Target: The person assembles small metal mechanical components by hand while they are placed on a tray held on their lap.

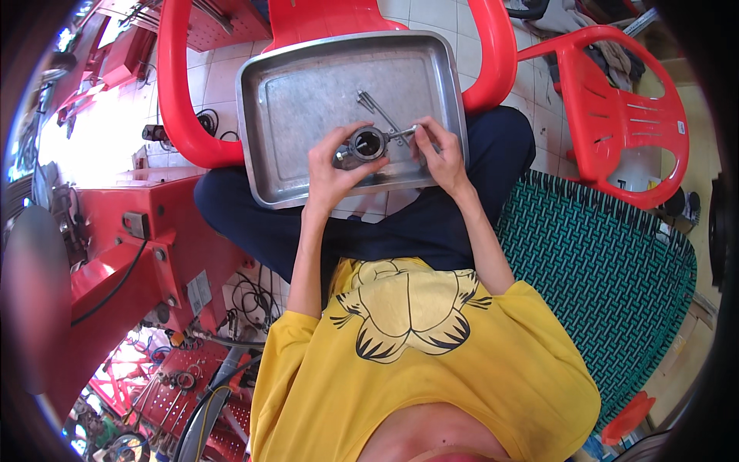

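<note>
Over the near part of a shallow metal tray, my left hand grips a ring-shaped metal part with a dark round bore facing up. The thumb and fingers curl around its left side. At the part's right side, my right hand pinches the end of a thin metal bolt that reaches toward the part. Whether the bolt sits inside the part cannot be made out. Just beyond, long loose bolts lie on the tray floor.
The tray rests between a red plastic chair and my lap. Another red chair and a green woven seat are to the right. Red metal equipment stands close on the left, with black cables near it.
</note>
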### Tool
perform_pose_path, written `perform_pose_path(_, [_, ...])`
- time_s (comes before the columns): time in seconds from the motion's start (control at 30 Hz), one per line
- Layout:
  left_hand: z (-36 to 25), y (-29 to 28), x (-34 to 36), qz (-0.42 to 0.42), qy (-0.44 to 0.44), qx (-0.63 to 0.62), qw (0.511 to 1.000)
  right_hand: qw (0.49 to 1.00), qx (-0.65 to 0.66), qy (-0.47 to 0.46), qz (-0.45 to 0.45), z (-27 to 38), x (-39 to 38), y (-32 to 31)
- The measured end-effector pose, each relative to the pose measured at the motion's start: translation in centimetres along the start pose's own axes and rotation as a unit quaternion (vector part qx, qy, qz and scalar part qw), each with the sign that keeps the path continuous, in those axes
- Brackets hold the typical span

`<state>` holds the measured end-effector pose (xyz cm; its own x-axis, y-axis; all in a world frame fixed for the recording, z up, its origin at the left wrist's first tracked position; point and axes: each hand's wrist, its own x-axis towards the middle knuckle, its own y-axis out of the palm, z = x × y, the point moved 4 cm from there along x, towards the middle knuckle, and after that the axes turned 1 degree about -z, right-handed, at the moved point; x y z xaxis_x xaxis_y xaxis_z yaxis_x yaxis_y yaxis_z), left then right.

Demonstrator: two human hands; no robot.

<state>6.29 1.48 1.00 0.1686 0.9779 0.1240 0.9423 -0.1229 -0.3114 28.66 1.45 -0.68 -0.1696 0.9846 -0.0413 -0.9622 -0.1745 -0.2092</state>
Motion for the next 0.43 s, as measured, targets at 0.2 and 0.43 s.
perform_pose_path(0.2, [-0.1, 0.1, -0.1, -0.012, 0.009, -0.018, 1.0, 0.996, -0.018, -0.079, -0.044, 0.2, -0.4, 0.0])
perform_pose_path(0.43, [0.2, -0.1, 0.3, 0.009, 0.009, 0.01, 1.0, 0.998, -0.022, -0.053, 0.003, -1.1, -0.5, -0.1])
